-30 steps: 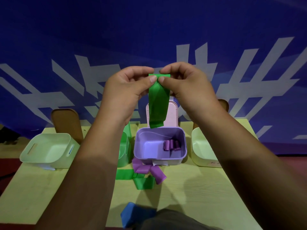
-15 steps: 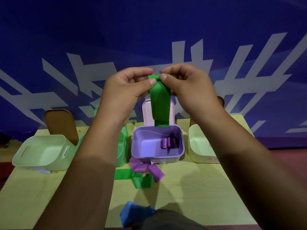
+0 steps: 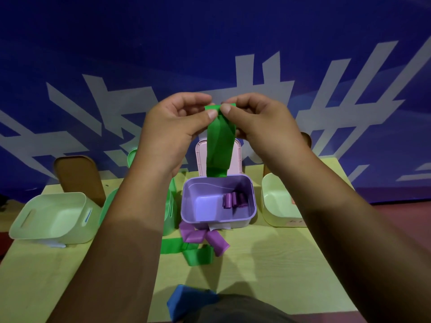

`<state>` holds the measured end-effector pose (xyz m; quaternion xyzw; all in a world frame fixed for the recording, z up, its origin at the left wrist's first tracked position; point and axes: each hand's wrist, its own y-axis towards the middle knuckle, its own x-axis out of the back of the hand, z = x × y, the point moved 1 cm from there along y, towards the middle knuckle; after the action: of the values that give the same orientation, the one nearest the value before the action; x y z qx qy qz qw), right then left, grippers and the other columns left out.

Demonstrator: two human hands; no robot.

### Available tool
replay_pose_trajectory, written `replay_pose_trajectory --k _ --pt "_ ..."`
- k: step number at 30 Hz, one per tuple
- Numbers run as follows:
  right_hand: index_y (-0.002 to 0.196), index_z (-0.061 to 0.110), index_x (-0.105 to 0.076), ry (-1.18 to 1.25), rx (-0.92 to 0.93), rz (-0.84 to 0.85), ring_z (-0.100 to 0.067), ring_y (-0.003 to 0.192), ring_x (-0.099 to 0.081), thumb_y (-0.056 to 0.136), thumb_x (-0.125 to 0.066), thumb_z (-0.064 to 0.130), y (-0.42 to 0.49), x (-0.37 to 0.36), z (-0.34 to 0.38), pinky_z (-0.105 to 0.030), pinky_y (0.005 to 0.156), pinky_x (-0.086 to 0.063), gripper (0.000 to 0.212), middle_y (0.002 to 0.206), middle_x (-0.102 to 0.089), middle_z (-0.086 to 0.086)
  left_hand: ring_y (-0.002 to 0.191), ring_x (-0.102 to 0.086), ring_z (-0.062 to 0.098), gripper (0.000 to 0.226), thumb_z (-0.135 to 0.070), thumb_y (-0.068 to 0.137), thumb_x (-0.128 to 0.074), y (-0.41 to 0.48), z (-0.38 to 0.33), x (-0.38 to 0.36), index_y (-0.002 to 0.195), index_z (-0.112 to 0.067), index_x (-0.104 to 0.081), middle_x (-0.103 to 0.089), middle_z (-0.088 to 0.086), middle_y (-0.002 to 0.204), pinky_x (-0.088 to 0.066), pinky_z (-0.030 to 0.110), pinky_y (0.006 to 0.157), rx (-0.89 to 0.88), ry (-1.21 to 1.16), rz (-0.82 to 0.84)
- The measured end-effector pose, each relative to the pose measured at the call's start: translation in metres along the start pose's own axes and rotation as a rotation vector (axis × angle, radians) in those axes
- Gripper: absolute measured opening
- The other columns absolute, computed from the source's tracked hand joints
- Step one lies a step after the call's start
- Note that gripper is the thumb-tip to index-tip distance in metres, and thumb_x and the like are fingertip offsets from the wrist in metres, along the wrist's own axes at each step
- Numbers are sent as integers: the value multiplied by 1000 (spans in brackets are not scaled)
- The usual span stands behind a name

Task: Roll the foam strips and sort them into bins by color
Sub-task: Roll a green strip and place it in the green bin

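- Green foam strip (image 3: 220, 145) is held up in the air above the bench (image 3: 268, 264), in line with the purple bin (image 3: 186, 206). Top edge is folded over. Free end hangs down in front of that bin's far rim.
- Top left corner is pinched by the left hand (image 3: 172, 127), thumb and fingers (image 3: 211, 114) closed on the foam.
- Top right corner is pinched the same way by the right hand (image 3: 261, 122). The two thumb tips are nearly touching.
- Purple bin sits mid-bench, with several purple rolls (image 3: 233, 200) lying against its right side. A pink lid (image 3: 200, 157) stands upright behind it.
- Just left of it is a green bin (image 3: 169, 213), mostly hidden by the left forearm; contents cannot be told.
- One pale bin (image 3: 53, 217) stands at the far left and another pale bin (image 3: 277, 206) right of the purple one.
- A brown lid (image 3: 77, 176) leans behind the left pale bin.
- A loose purple strip (image 3: 200, 236) lies against the purple bin's front wall, with loose green strips (image 3: 198, 255) under and beside it.
- A blue strip (image 3: 184, 299) lies at the near edge of the bench.
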<state>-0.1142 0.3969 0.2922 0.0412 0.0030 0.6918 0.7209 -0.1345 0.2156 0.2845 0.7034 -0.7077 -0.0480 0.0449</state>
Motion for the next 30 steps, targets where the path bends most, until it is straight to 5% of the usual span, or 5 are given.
replay_pose_trajectory --k 3,10,18,23,30 --pt "115 13 -76 -12 -9 -7 -8 77 -72 99 -75 20 2 1 -2 -23 72 -60 18 99 -78 -14 103 -79 21 28 -1 91 -82 1 2 1 114 -17 -78 -82 5 105 -60 29 87 -3 5 18" --pt "115 17 -75 -47 58 8 -21 88 -71 98 -75 14 0 0 4 -41 90 -61 17 105 -71 -24 104 -79 31 13 -11 96 -79 -3 1 -2 109 -12 -79 -81 17 108 -63 41 93 14 -40 12" --pt "118 13 -72 48 25 22 -29 98 -77 98 -76 15 -2 1 5 -50 94 -62 20 107 -74 -22 89 -76 18 19 -9 93 -82 -3 -4 0 110 -18 -81 -77 1 91 -60 32 82 -29 44 -32" --pt "113 14 -75 2 42 2 -4 73 -70 101 -73 22 -4 1 6 -30 79 -61 15 86 -77 -1 103 -78 26 24 -11 90 -85 -6 -4 3 111 -21 -80 -79 4 102 -64 43 93 -53 64 -36" --pt "113 19 -73 -50 94 1 -23 97 -74 102 -71 16 -11 1 12 -37 89 -63 12 103 -76 -16 104 -80 27 18 -10 99 -76 -17 -10 2 118 -9 -76 -81 11 109 -62 34 88 -8 -47 -4"
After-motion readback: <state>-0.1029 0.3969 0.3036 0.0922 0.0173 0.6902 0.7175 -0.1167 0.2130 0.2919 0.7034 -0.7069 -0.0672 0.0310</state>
